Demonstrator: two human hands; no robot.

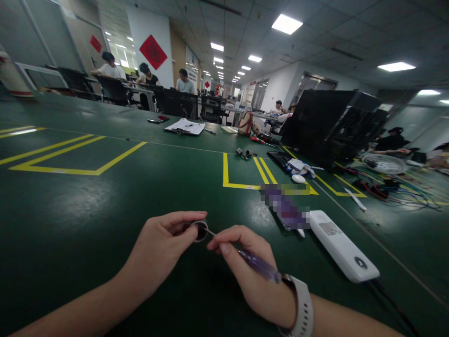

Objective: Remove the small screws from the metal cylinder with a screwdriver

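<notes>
a: and here's the left hand (163,250), fingertips and thumb pinched narrow around a round piece (201,240), thin-rimmed, metallic-looking, held up over the near side of the table (105,210).

b: hollow, too! its mouth shows dark; what's inside, he can't make out from here.

a: now the right hand (250,269), closed on a slim tool (260,266): see-through purple handle, smooth and rounded, thin metal shaft pointing at that mouth. in or just at the rim? can't tell.

b: pale strap of a watch (303,306) on that wrist. beneath it all, glossy green tabletop, striped with flat yellow tape (63,171).

a: to the right, a long white device (342,245), rounded corners, black cable trailing, next to a pixelated purple patch (286,206).

b: beyond, small metal fittings (242,153), a bunched white-and-blue cloth (300,167), papers on a clipboard (184,126). and a bulky black case (326,121) blocks the view behind, loose coloured wires (389,187) sprawling beside it.
</notes>
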